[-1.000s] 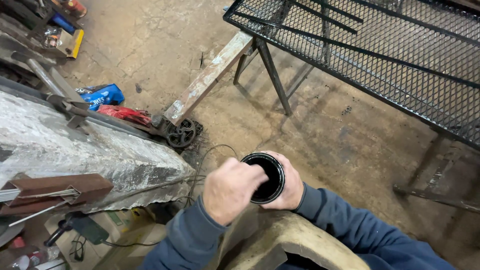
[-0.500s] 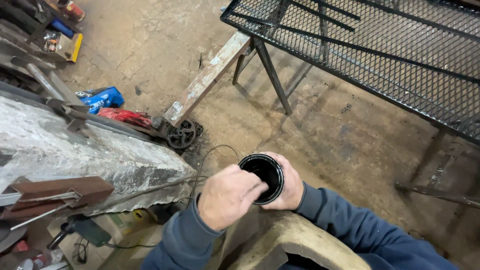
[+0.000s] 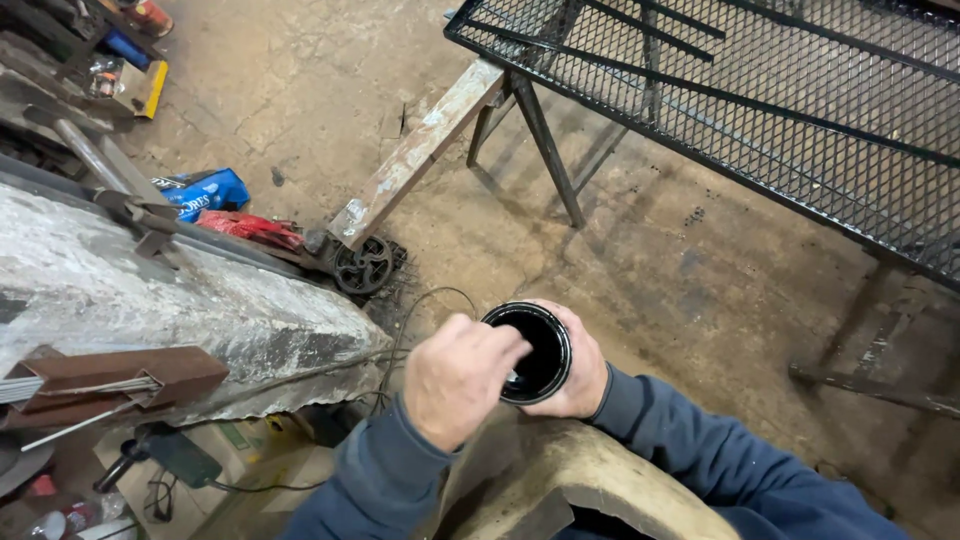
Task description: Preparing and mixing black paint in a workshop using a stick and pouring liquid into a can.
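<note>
Stained concrete floor lies under a black can [image 3: 530, 352], its open mouth tilted up toward the head. Right hand [image 3: 578, 368] wraps its far side; left hand [image 3: 458, 378], curled, dips fingertips over the near rim. Left of the can: a blue package [image 3: 205, 191], a red one [image 3: 250, 230].
</note>
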